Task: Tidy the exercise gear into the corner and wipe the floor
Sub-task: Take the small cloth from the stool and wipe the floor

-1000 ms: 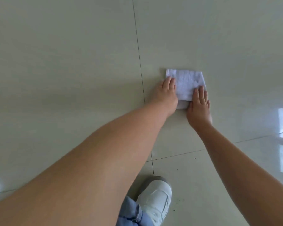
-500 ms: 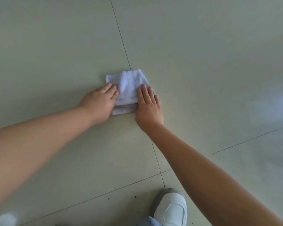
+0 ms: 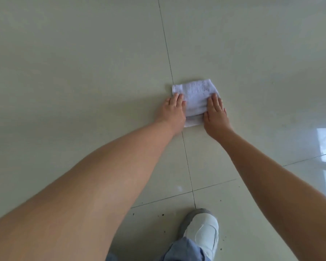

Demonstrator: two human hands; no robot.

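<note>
Left hand [image 3: 172, 110] and right hand [image 3: 215, 113] flat, fingers straight, pressing on a folded white cloth [image 3: 195, 97], one on each side, apart with a strip of cloth between. Cloth lying on the pale tiled floor [image 3: 83, 72], just right of a grout line [image 3: 167, 53]. Nearer, dark specks [image 3: 162, 215] on the tile, beside a white shoe [image 3: 203, 232] and a blue trouser leg [image 3: 183, 251].
</note>
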